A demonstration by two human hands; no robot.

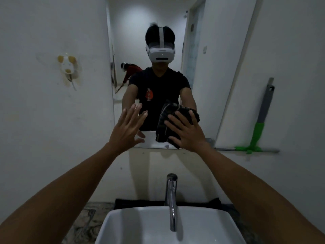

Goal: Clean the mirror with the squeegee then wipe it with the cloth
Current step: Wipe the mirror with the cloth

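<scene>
A tall wall mirror (158, 23) hangs above the basin and reflects a person with a headset. My right hand (188, 132) presses a dark striped cloth (167, 118) flat against the lower part of the glass. My left hand (126, 127) is spread open with fingers apart, its fingertips at the lower left of the mirror, holding nothing. The squeegee (258, 127), with a grey handle and green head, leans against the wall to the right of the mirror, its blade resting on a ledge.
A white basin (123, 226) with a chrome tap (171, 196) sits directly below my arms on a marbled counter (86, 219). A small hook fixture (68, 67) is stuck on the left wall. Another person shows in the mirror's reflection.
</scene>
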